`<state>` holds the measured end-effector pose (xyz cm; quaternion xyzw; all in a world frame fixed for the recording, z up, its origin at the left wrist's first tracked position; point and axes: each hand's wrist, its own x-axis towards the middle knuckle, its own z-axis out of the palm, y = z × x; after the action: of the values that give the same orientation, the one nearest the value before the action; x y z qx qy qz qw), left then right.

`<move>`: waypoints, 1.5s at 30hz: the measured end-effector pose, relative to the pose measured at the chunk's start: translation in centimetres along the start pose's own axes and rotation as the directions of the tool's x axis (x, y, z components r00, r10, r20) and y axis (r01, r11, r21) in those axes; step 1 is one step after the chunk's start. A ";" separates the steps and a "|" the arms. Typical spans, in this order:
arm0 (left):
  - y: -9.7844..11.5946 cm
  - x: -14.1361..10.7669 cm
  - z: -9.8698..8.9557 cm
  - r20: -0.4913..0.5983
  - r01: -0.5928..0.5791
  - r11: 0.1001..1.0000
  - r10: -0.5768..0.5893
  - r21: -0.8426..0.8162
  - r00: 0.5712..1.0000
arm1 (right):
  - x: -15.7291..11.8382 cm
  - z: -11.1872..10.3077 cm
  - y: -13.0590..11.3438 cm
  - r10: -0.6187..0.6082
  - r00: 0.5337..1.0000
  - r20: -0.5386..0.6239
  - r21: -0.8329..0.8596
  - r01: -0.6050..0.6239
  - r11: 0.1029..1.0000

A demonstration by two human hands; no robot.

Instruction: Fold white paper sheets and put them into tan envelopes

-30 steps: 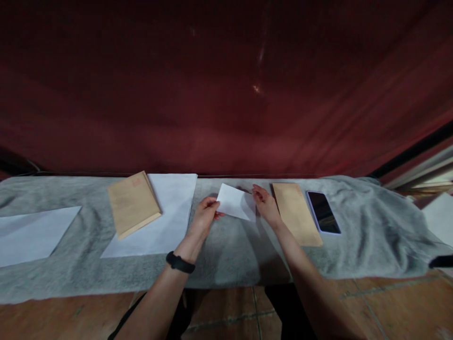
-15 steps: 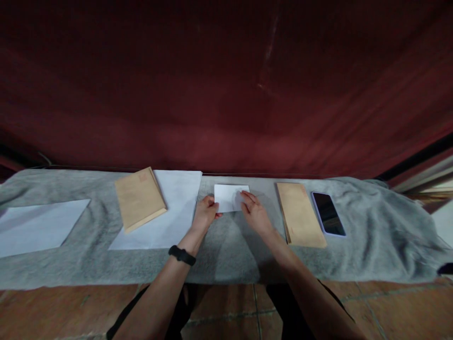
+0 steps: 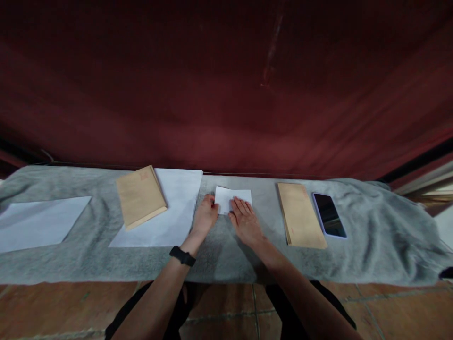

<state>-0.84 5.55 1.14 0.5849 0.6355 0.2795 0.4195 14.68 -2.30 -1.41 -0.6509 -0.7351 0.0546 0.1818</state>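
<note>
A small white piece of folded paper point(image 3: 223, 194) lies on the grey cloth in front of me, its top edge slightly lifted near the middle. My left hand point(image 3: 206, 213) pinches its left edge between thumb and fingers. Across the paper's lower right part rests my right hand point(image 3: 245, 222), palm down with the fingers stretched out. That hand hides the lower right of the paper.
To the left, a stack of brown envelopes point(image 3: 140, 198) lies on large white sheets point(image 3: 182, 203). More white paper point(image 3: 38, 224) is at the far left. Brown envelopes point(image 3: 300, 215) and a phone point(image 3: 329, 215) lie right. The grey cloth point(image 3: 378, 231) ends at a dark red wall point(image 3: 226, 118).
My right hand has moved from the paper's right edge leftward and down onto it, flattening its fingers there. The left hand keeps its hold on the left edge.
</note>
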 end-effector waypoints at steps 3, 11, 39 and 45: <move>1.0 -1.0 -0.6 0.000 -0.084 0.932 0.090 0.353 0.996 | -0.2 0.1 -0.3 -0.001 1.000 -0.006 -0.013 0.001 1.000; 1.8 -3.9 1.7 0.023 -0.315 0.582 0.453 0.750 0.891 | -0.5 0.5 -0.4 -0.014 1.000 0.004 -0.095 0.015 0.995; -3.2 -5.0 2.4 0.229 -0.459 0.396 0.506 0.795 0.832 | -3.0 -0.1 2.8 0.122 0.987 -0.107 -0.221 -0.143 0.965; -4.0 -4.8 2.2 0.140 -0.401 0.455 0.505 0.795 0.852 | -3.1 -0.4 2.8 0.155 0.984 -0.086 -0.205 -0.169 0.964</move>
<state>-1.10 -0.11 -2.32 0.8389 0.5351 0.0985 -0.0170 17.69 -4.98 -2.54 -0.7260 -0.6742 -0.0320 0.1317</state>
